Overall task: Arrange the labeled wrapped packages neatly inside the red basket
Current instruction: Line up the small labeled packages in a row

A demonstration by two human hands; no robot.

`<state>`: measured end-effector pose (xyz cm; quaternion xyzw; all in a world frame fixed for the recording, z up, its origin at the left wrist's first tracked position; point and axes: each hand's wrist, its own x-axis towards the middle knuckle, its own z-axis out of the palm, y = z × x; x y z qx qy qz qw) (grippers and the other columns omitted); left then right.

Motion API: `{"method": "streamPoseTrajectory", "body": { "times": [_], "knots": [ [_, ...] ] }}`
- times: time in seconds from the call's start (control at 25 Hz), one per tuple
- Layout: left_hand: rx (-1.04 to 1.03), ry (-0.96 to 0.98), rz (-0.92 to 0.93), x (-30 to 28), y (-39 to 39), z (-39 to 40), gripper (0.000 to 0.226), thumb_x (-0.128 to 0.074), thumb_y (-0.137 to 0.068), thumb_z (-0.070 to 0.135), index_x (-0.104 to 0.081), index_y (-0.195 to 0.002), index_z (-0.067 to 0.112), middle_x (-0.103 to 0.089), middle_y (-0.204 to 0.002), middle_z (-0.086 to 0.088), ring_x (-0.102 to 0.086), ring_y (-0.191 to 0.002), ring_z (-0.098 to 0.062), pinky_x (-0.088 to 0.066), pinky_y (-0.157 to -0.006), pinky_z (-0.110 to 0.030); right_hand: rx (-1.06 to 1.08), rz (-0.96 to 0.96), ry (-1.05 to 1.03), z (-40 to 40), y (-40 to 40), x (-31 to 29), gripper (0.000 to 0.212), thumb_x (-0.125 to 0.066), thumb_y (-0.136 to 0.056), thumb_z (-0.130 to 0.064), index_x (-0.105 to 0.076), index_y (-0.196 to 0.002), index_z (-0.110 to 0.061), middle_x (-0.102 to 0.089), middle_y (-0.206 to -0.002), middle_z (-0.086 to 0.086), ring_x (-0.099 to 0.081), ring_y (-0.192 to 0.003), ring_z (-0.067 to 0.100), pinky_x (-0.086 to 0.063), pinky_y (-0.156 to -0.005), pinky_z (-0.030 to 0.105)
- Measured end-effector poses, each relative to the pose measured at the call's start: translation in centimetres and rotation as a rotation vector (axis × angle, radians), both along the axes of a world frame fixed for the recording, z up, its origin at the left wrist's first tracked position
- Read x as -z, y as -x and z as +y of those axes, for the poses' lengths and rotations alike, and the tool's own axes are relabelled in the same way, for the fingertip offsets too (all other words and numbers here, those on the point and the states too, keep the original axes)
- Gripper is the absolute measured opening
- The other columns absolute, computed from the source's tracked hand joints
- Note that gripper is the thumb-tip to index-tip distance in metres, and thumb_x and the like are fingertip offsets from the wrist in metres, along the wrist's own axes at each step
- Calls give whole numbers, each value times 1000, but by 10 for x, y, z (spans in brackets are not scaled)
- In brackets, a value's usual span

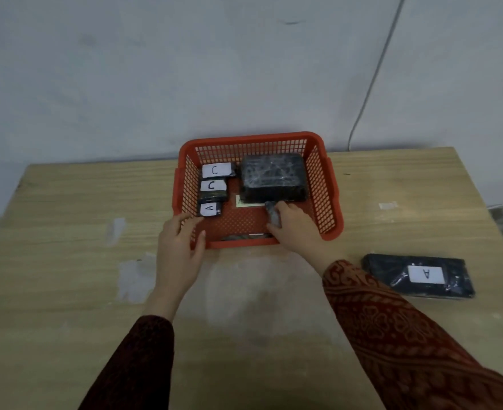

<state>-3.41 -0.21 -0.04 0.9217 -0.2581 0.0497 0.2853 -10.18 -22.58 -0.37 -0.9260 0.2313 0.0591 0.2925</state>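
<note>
Both hands point(182, 244) at the red basket point(253, 142) — right apparently gripping a small package point(274, 216).

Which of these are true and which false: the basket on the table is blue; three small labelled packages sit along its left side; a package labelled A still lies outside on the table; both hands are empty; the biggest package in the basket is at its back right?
1. The basket is blue. False: the basket is red.
2. Three small labelled packages line its left side. True: two marked C and one marked A.
3. A package labelled A lies outside on the table. True: the flat package lies right of the basket.
4. Both hands are empty. False: the right hand grips a small dark package; the left hand is open at the rim.
5. The biggest package sits back right. True: the large package.
</note>
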Motion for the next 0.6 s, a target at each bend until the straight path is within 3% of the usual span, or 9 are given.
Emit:
{"method": "streamPoseTrajectory", "body": {
  "times": [0.16,0.24,0.36,0.44,0.52,0.6],
  "knots": [
    [73,-34,33,26,-20,14,45,-55,-94,25,-51,-134,5,-36,-150,-21,-26,-143,-34,-25,-115,-43,132,202,-27,1,-28,12,53,-69,-79,-37,-40,-116,-11,-58,-114,20,-59,-101,40,-49,-80,44],
    [119,5,36,38,-20,14,48,-45,-97,30,-48,-138,5,-31,-153,-18,-14,-147,-29,-18,-117,-38,140,251,-11,0,-36,15,58,-73,-77,-32,-37,-116,-11,-60,-111,20,-60,-98,39,-51,-78,44],
    [120,144,34,51,-21,13,44,-43,-97,28,-54,-131,3,-38,-150,-18,-13,-148,-28,-22,-117,-37,144,276,-14,-10,-44,15,46,-70,-79,-24,-42,-113,-11,-61,-103,14,-61,-92,32,-46,-70,35],
    [113,193,3,58,-24,12,39,-44,-97,25,-60,-125,2,-45,-145,-17,-16,-147,-30,-28,-115,-38,185,235,-182,-19,-44,10,26,-63,-84,-28,-52,-105,-17,-61,-94,4,-63,-80,18,-47,-63,28],
    [107,212,-20,63,-25,11,37,-44,-97,24,-63,-122,3,-50,-141,-16,-19,-146,-31,-32,-113,-38,287,204,-544,-24,-43,4,8,-54,-91,-26,-60,-96,-23,-62,-93,2,-66,-69,7,-57,-61,24],
    [106,238,-29,64,-24,10,37,-44,-97,24,-64,-121,4,-51,-140,-16,-19,-146,-30,-31,-113,-34,380,195,-843,-26,-42,1,16,-47,-95,-22,-63,-95,-24,-63,-102,8,-69,-77,13,-60,-80,32]
  ]
}}
